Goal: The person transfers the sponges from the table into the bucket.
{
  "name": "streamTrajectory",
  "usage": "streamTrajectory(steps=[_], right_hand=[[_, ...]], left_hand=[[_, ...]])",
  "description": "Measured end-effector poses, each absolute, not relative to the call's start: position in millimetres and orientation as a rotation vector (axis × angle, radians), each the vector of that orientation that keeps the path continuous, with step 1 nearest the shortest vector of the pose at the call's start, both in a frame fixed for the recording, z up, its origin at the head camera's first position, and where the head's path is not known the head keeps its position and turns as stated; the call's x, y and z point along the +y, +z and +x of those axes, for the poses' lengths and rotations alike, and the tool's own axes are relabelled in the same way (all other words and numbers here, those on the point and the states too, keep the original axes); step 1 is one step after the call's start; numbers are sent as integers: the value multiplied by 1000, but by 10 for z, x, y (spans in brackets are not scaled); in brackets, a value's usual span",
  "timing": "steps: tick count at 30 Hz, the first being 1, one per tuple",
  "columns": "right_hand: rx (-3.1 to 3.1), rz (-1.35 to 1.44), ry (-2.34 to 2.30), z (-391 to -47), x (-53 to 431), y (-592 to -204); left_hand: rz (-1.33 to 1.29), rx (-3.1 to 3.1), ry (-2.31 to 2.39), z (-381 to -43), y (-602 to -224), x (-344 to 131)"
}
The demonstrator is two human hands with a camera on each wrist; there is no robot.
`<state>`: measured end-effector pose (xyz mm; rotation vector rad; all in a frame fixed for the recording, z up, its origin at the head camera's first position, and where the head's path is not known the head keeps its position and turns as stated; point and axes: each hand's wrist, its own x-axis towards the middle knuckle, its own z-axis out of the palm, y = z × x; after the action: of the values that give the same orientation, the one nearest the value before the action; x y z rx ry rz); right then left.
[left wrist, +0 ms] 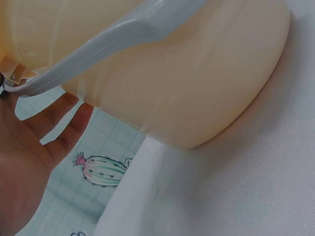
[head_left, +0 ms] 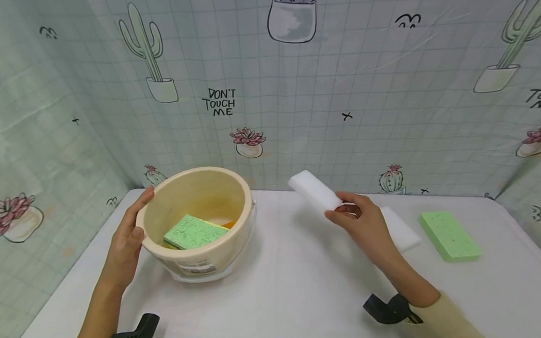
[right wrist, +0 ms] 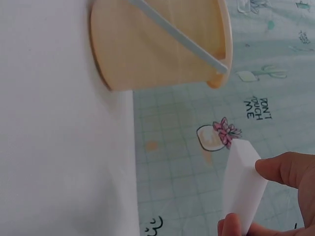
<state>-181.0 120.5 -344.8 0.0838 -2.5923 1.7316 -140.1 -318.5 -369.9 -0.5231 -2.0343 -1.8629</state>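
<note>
A cream bucket [head_left: 201, 261] with a pale bail handle [left wrist: 113, 42] stands on the table at left. My left hand [head_left: 125, 241] rests against its left side, fingertips and thumb at the rim. In the left wrist view, the fingers [left wrist: 74, 125] lie fairly straight along the bucket's outer wall. Inside the bucket lies a green sponge [head_left: 195, 233], with yellow and orange edges showing beside it. My right hand [head_left: 364, 225] pinches a white sponge block [head_left: 315, 189] by its near end, raised over the table to the right of the bucket. The right wrist view shows the thumb on the block's side.
Beyond my right hand, a second white sponge block [head_left: 398, 229] lies on the white table [head_left: 288, 302], partly hidden by the wrist. Farther right is a light green sponge [head_left: 448, 235]. A cactus-print curtain [head_left: 295, 110] rises along the table's back and sides.
</note>
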Motion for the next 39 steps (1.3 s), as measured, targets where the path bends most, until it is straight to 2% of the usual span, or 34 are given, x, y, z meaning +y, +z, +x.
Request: streamTrajectory(steps=[20,29,39], right_hand=[[-2444,252,1920,-1767,701,-3076],[-2420,466,1912,-1747,435,-2871],[-2438,533,1942,-1739,118,-2748]], left_hand=[[-548,-2029,-1849,-1409,-3742,-3207],[-559,-2020,-1853,-1400,-3724,-3207],[-520,-2027,-1872,-1396,-3689,-3187]])
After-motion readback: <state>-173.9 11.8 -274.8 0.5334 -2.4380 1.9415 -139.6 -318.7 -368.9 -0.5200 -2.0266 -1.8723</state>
